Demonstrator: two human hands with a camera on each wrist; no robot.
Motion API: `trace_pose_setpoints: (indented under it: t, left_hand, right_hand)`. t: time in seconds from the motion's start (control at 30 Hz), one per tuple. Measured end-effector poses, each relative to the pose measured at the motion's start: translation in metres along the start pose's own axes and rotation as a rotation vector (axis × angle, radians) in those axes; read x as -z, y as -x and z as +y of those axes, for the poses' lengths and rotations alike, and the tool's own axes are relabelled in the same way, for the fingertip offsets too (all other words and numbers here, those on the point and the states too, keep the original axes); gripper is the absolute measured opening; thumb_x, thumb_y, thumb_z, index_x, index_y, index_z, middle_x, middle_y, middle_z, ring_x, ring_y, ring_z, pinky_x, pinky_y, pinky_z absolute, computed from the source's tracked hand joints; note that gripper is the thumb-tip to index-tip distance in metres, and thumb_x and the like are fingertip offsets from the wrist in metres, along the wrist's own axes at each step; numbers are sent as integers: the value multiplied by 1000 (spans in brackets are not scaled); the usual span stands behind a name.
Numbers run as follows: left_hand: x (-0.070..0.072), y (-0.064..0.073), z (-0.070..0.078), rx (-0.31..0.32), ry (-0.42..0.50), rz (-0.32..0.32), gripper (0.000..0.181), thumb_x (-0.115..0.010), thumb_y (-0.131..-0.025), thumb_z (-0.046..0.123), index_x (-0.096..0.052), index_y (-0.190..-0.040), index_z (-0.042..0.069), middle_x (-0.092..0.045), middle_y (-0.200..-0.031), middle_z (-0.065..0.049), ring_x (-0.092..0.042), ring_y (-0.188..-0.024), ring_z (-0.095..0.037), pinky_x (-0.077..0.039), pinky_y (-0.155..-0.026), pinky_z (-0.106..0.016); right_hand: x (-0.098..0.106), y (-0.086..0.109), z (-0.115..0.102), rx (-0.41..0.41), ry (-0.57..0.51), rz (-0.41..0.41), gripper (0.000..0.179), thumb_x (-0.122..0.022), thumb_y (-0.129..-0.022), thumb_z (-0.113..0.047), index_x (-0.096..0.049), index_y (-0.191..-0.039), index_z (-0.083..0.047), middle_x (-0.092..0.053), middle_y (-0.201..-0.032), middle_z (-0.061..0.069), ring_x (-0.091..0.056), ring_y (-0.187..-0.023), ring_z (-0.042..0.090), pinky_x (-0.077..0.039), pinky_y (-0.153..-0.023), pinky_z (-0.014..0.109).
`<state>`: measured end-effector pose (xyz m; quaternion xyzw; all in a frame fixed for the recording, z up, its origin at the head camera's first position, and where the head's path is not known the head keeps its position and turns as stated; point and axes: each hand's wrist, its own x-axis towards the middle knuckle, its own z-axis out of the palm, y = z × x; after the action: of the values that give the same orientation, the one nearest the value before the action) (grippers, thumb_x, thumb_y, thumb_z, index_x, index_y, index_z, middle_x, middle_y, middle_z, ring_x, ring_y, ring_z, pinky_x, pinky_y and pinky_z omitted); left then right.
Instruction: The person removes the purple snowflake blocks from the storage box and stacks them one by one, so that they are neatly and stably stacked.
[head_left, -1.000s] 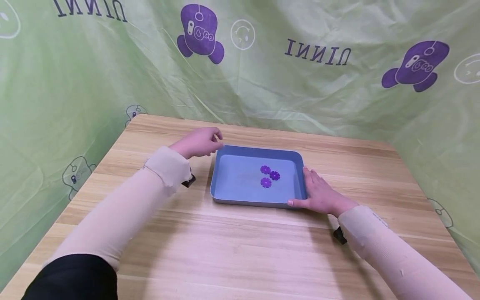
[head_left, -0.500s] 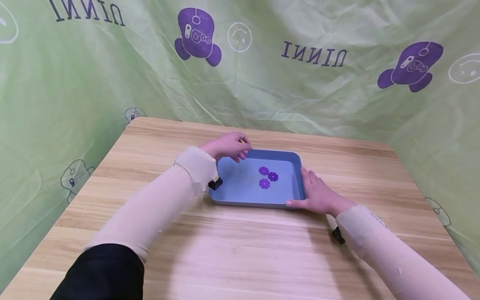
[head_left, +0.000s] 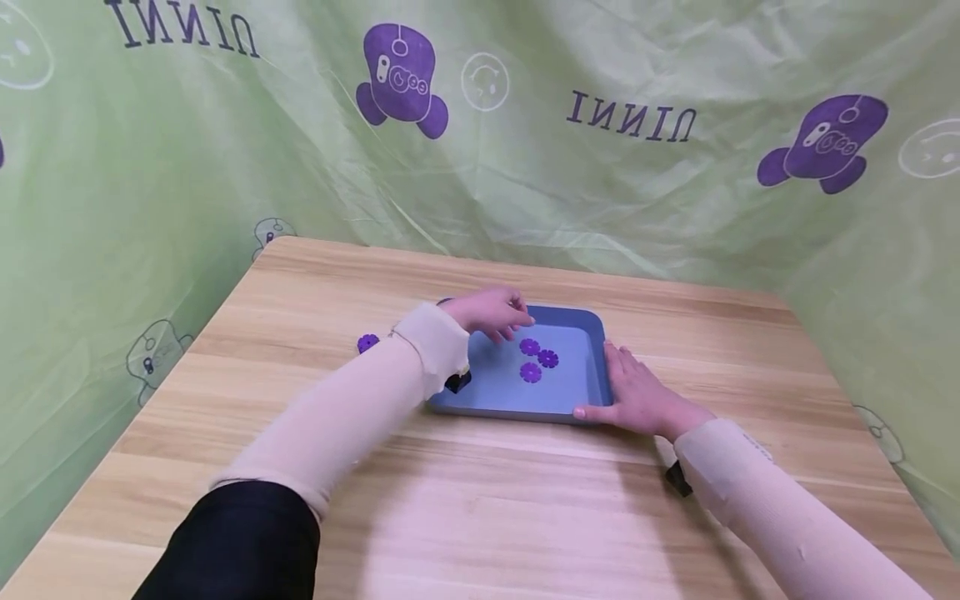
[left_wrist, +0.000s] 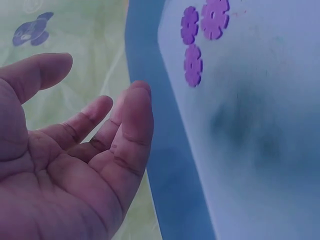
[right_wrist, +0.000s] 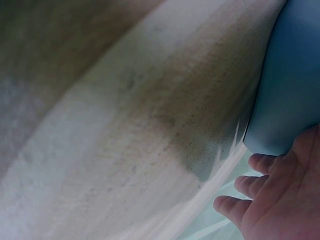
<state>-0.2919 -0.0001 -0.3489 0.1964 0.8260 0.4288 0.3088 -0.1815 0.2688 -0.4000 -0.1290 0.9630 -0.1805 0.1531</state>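
A shallow blue tray (head_left: 510, 414) lies on the wooden table with three purple flower-shaped discs (head_left: 530, 372) grouped in its right half. My left hand (head_left: 487, 312) hovers over the tray's far left part, fingers loosely bent. In the left wrist view the palm and fingers of that left hand (left_wrist: 85, 160) show nothing held, with the tray's blue wall (left_wrist: 172, 175) beyond them. My right hand (head_left: 641, 392) rests against the tray's right end, fingers extended along the wall and thumb at the near corner. The right wrist view shows its fingertips (right_wrist: 232, 207) beside the tray's outer wall.
Another purple flower-shaped disc (head_left: 367, 342) lies on the table (head_left: 480, 508) left of the tray, partly behind my left sleeve. A green printed cloth (head_left: 525, 192) hangs around the table's back and sides. Small black devices sit under both wrists.
My left hand has moved right, from beside the tray's far left corner to over the tray. The disc on the left has come out from behind my arm. The right hand stays put.
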Motion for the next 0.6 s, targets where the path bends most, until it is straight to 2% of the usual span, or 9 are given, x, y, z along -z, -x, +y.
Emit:
trace_pose_setpoints:
  t: [0.13, 0.4, 0.6]
  left_hand:
    - [-9, -7, 2, -9, -64, -7, 20, -63, -103, 18, -59, -111, 1, -62, -117, -20, -65, -93, -25, -59, -80, -33]
    - [-20, -22, -7, 17, -151, -27, 17, -62, -103, 16, -59, -101, -1, -53, -74, -4, -54, -65, -16, -53, -65, -30]
    - [-24, -29, -14, 62, -166, -40, 18, -65, -101, 15, -56, -92, 2, -48, -68, 0, -48, -61, -14, -46, -58, -26]
  right_hand:
    - [-1, 0, -1, -3, 0, -3, 129, -72, -86, -67, -2, -156, 17, -6, -162, 40, -7, -149, 58, -11, -121, 66]
    - [-3, -1, 1, -6, 9, -1, 130, -70, -86, -69, -2, -156, 17, -5, -162, 40, -6, -149, 57, -9, -121, 64]
    - [-2, -1, 1, -10, 6, 0, 131, -70, -85, -70, -1, -156, 16, -5, -163, 39, -5, -150, 57, -9, -122, 64]
